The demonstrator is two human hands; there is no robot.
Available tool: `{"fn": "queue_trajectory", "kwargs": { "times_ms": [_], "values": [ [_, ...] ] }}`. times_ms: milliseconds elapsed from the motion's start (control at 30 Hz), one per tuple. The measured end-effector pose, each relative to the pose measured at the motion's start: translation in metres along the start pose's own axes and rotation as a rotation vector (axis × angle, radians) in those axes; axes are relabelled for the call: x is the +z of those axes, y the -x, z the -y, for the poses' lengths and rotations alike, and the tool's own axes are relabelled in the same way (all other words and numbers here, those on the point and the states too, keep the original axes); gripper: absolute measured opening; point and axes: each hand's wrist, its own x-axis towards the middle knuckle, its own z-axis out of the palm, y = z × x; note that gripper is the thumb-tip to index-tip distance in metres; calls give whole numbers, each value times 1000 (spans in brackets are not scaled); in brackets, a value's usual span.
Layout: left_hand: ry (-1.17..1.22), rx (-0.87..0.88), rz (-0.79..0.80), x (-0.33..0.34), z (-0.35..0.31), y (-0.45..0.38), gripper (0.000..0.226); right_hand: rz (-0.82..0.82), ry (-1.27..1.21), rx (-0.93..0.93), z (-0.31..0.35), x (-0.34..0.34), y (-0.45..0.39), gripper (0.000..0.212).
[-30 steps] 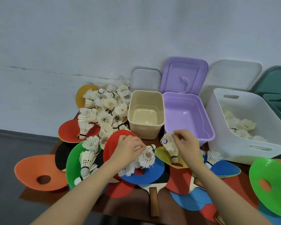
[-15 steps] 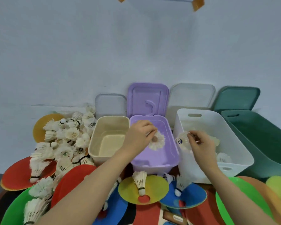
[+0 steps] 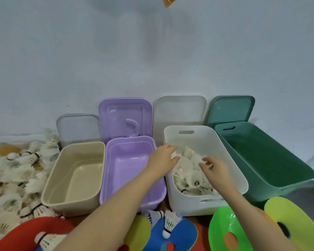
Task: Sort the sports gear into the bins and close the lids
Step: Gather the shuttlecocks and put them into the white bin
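My left hand (image 3: 162, 160) reaches over the left rim of the white bin (image 3: 231, 160) and pinches a white shuttlecock (image 3: 174, 154) between thumb and fingers. Over the middle of the same bin hovers my right hand (image 3: 215, 167), fingers curled and apart, with nothing in them that I can make out. Several shuttlecocks (image 3: 190, 180) lie inside the white bin. A large pile of loose shuttlecocks (image 3: 16, 174) covers the table at the left.
In a row stand a beige bin (image 3: 52, 187), a purple bin (image 3: 130, 140) and a green bin (image 3: 279, 160), all without contents; their lids lean on the wall behind. Coloured cones, red (image 3: 25, 230) and green (image 3: 223, 225), and a shuttlecock (image 3: 169, 225) lie along the front.
Both hands carried shuttlecocks from the front of the table to the right, into the white bin. The right hand's shuttlecock is no longer in its fingers. The view swung right and up.
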Motion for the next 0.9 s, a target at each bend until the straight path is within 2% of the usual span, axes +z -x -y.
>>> {"fn": "queue_trajectory", "kwargs": {
  "times_ms": [133,400,533,733,900],
  "values": [
    [-156,41,-6,3,16,14,41,45,73,-37,4,10,11,26],
    [-230,91,-114,-40,55,67,36,11,94,-294,65,30,39,19],
    [-228,58,-122,-74,85,115,38,54,-62,-418,111,51,67,14],
    [-200,-114,-133,-112,142,194,45,195,-179,-507,171,103,117,13],
    [-222,-203,-171,-126,185,264,27,360,-131,-550,210,146,158,16]
  ]
}}
